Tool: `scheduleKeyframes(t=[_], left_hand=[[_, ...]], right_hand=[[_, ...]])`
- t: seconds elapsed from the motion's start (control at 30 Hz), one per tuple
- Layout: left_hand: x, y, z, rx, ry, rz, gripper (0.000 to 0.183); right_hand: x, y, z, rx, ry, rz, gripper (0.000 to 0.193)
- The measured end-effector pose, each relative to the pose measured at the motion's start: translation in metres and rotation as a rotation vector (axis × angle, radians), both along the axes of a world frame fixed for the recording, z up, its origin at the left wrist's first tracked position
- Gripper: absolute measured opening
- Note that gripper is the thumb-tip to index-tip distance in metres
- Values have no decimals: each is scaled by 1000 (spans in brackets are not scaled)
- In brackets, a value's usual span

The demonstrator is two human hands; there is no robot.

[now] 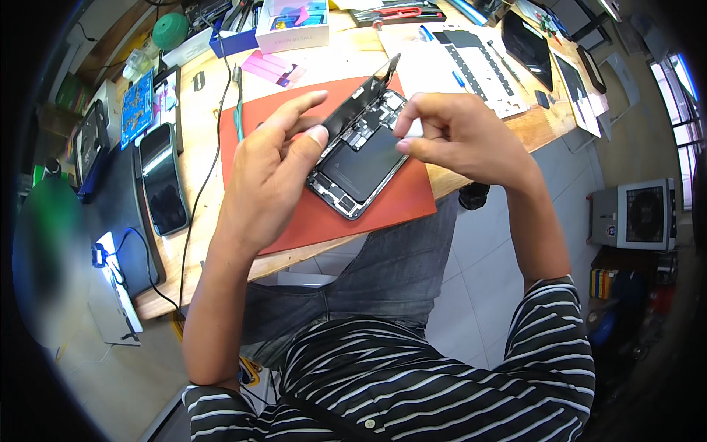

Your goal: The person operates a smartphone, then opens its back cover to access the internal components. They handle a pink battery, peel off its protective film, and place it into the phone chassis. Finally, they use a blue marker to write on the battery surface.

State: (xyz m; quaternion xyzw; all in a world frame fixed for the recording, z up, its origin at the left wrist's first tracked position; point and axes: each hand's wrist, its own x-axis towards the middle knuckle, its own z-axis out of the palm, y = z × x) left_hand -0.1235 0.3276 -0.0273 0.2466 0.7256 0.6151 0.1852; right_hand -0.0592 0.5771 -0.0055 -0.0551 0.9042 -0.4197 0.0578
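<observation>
Left hand (276,158) props the lifted screen (359,99); right hand (456,136) pinches above the opened smartphone (357,169) (red mat (390,202) beneath), intact phone (162,180) farther left.

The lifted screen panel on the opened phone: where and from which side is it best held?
Probably by its long free edge, pinched from the person's left, as the left hand does. The screen panel stands tilted up off the phone body, apparently joined along its right side, so the left edge seems clear of the internals. Right hand hovers there.
</observation>
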Motion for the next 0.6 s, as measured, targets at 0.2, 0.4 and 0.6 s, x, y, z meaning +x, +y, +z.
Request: scheduleKeyframes(t=[0.2,0.4,0.6], left_hand=[[-11,-6,-5,67,-77,-52,34],[-16,-7,-10,131,-81,-79,36],[-15,-4,-11,157,-65,-67,33]], right_hand=[[-28,-18,-13,265,172,228,16],[-43,-34,6,374,-102,216,15],[-42,-27,-7,363,65,251,13]])
